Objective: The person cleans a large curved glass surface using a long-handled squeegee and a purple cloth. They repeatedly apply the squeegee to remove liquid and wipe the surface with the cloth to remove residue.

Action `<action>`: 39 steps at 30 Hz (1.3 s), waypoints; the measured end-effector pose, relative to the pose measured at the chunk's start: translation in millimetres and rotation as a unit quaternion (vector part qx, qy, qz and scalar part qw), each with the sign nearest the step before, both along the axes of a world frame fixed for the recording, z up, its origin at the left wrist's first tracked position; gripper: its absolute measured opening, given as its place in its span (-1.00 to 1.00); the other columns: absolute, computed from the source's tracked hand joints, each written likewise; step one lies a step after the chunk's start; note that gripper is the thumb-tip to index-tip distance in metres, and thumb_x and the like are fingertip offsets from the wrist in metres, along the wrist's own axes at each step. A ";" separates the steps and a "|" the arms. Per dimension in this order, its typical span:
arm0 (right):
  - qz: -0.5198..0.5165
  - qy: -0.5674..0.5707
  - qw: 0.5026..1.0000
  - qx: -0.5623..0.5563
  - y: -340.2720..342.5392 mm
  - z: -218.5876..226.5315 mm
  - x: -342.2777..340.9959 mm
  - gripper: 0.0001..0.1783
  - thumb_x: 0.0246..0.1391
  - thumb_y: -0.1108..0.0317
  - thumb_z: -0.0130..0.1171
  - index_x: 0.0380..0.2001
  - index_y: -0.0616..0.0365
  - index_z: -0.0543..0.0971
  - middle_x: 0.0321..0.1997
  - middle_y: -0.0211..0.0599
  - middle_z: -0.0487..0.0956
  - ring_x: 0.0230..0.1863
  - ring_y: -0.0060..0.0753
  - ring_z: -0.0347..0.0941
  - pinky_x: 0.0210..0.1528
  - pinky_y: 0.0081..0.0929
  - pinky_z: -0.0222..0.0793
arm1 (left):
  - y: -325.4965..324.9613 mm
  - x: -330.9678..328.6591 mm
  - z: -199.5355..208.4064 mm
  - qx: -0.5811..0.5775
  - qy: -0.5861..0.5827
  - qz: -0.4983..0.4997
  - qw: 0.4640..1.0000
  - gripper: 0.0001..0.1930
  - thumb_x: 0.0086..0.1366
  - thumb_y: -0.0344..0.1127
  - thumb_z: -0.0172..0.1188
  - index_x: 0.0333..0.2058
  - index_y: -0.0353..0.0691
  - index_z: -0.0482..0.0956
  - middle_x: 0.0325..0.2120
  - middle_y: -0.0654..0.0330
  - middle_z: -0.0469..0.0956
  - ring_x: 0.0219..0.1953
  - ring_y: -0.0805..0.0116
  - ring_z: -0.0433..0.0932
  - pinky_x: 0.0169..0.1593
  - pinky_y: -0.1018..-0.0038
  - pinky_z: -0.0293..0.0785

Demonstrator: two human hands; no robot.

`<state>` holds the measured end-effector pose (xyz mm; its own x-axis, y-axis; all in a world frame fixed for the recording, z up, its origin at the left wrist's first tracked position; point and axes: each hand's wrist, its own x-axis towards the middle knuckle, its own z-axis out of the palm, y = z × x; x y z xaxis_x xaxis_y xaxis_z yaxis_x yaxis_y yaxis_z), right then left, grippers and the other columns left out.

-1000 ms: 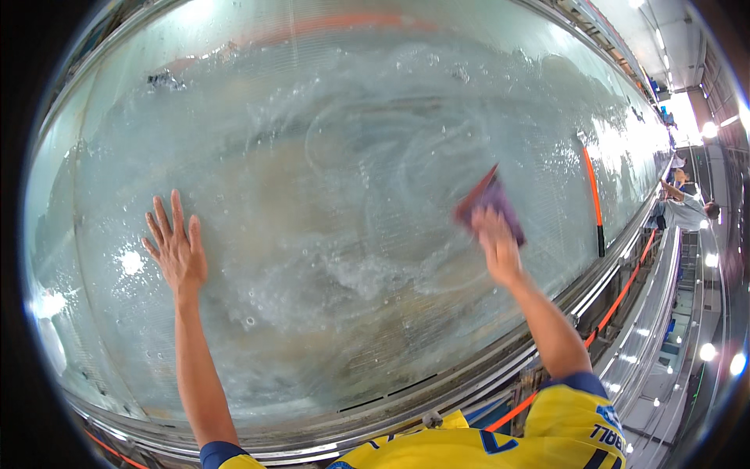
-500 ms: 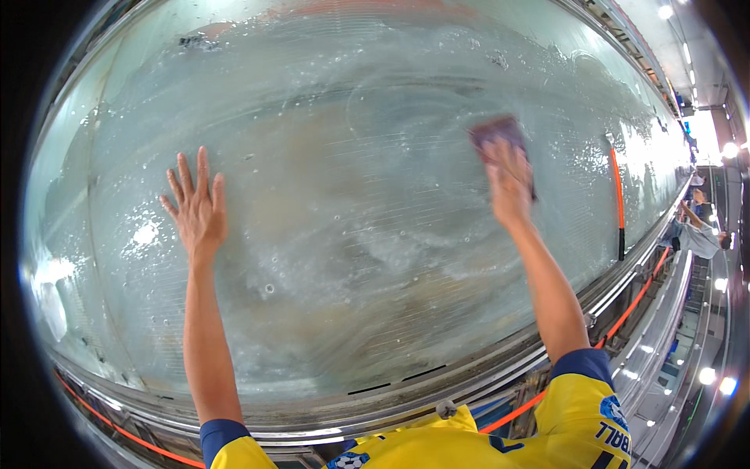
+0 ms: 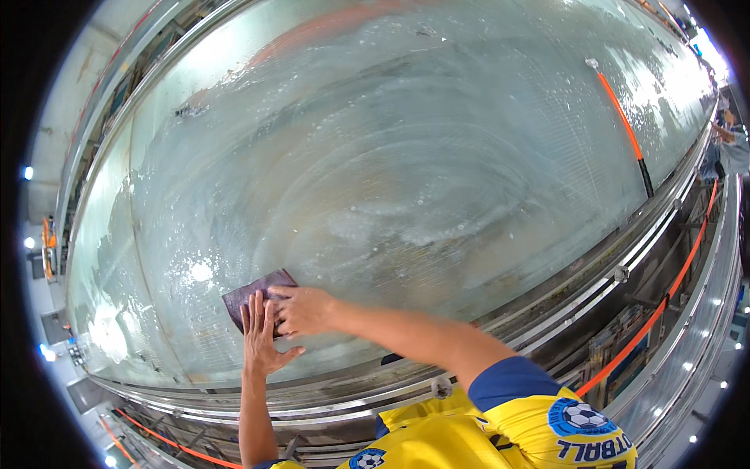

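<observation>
A dark maroon scouring pad [image 3: 242, 294] lies flat on a broad wet pale green sheet [image 3: 437, 187], near its front left edge. My right hand [image 3: 303, 310] reaches across to the left and grips the pad's right side, its fingers bent over it. Beside it, my left hand [image 3: 264, 338] lies open, with stretched fingers resting on the pad's lower part and the thumb apart. Cloudy liquid and curved smears cover the sheet.
An orange-handled tool [image 3: 623, 117] with a black end lies on the sheet at right. Metal rails [image 3: 601, 305] run along the near edge, with an orange hose-like line [image 3: 648, 328] below. Another person [image 3: 730, 148] stands at the far right.
My right hand has swept the pad from the right side to the near left. My left hand has come closer to me and now touches the pad. The view has turned.
</observation>
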<state>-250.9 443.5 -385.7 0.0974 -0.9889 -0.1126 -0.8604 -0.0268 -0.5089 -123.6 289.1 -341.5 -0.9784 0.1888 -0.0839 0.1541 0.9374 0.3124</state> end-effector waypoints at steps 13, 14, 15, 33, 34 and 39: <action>-0.556 0.324 0.763 0.067 495.6 -1.9 -227.3 -0.34 0.44 -0.07 -0.26 0.51 -0.19 0.04 0.62 -0.23 -0.09 0.62 -0.06 -0.25 0.55 0.15 -0.38 | 145.1 -172.8 -68.0 -0.148 0.084 0.231 0.958 -0.51 0.56 0.02 -0.31 0.42 0.49 0.13 0.53 0.13 -0.24 0.54 -0.13 -0.33 0.44 -0.24 -0.48; -0.596 0.249 0.757 0.097 529.9 12.2 -218.4 -0.35 0.44 -0.04 -0.25 0.52 -0.23 0.02 0.63 -0.23 -0.12 0.62 -0.04 -0.29 0.57 0.10 -0.40 | 197.5 -194.1 -58.7 -0.135 0.100 0.197 0.966 -0.50 0.55 0.02 -0.27 0.42 0.44 0.14 0.52 0.11 -0.20 0.53 -0.14 -0.29 0.45 -0.24 -0.47; -0.620 0.220 0.740 0.140 551.5 28.3 -204.1 -0.34 0.43 -0.03 -0.23 0.52 -0.25 0.01 0.62 -0.22 -0.12 0.62 -0.03 -0.28 0.58 0.03 -0.41 | 250.1 -212.1 -51.8 -0.117 0.111 0.162 0.974 -0.49 0.54 0.03 -0.24 0.42 0.40 0.16 0.52 0.09 -0.16 0.53 -0.16 -0.26 0.45 -0.23 -0.45; -0.767 0.212 0.560 0.231 566.2 -12.4 -69.5 -0.24 0.43 -0.23 -0.42 0.54 -0.18 -0.15 0.61 0.05 -0.22 0.60 0.22 -0.34 0.54 0.21 -0.41 | 255.9 -23.8 -21.8 -0.022 0.005 -0.029 0.999 -0.46 0.45 0.02 -0.10 0.39 0.44 0.21 0.53 0.27 -0.15 0.55 0.01 -0.26 0.47 -0.22 -0.49; -0.763 0.220 0.563 0.231 539.6 -11.9 -62.1 -0.23 0.42 -0.24 -0.41 0.54 -0.17 -0.15 0.61 0.05 -0.22 0.60 0.22 -0.34 0.54 0.20 -0.41 | 191.3 2.5 -15.2 -0.079 -0.031 0.036 0.996 -0.44 0.45 -0.02 -0.10 0.41 0.42 0.17 0.53 0.27 -0.18 0.55 0.00 -0.28 0.47 -0.20 -0.48; -0.706 0.260 0.633 0.181 410.1 -17.4 -43.5 -0.20 0.40 -0.26 -0.35 0.54 -0.12 -0.09 0.61 0.07 -0.20 0.59 0.26 -0.33 0.54 0.18 -0.42 | -54.5 81.1 -37.4 -0.174 -0.053 0.347 0.920 -0.40 0.53 -0.03 -0.20 0.49 0.32 -0.06 0.54 0.22 -0.28 0.54 -0.04 -0.30 0.45 -0.23 -0.38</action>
